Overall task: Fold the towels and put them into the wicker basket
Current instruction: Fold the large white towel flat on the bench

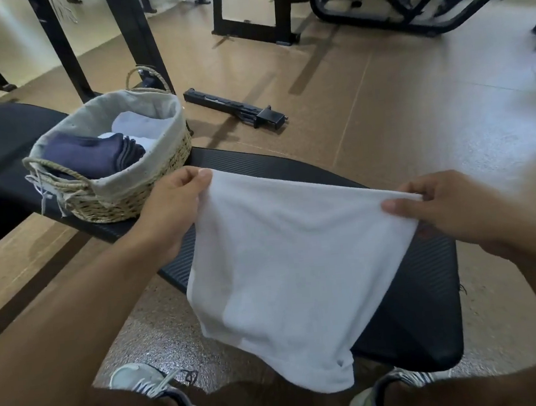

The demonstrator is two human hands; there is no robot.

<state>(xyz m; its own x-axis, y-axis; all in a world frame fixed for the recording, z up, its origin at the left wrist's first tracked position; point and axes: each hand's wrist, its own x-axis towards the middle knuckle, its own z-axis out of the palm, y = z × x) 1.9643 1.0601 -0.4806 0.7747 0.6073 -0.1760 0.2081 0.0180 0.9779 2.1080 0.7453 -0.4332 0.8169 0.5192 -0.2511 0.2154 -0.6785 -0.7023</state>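
Observation:
A white towel (286,266) hangs spread out above the black padded bench (427,311). My left hand (175,208) pinches its upper left corner and my right hand (447,205) pinches its upper right corner. The towel's lower edge droops over the bench's near end, towards my legs. To the left on the bench stands the wicker basket (148,194) with a grey cloth lining and rope handles. Inside it lie folded dark blue towels (91,154) and folded white towels (141,123).
The bench runs from the far left to the near right over a brown gym floor. A black metal bar (234,107) lies on the floor behind the basket. Black exercise machine frames (405,9) stand at the back. My shoes (153,387) are below.

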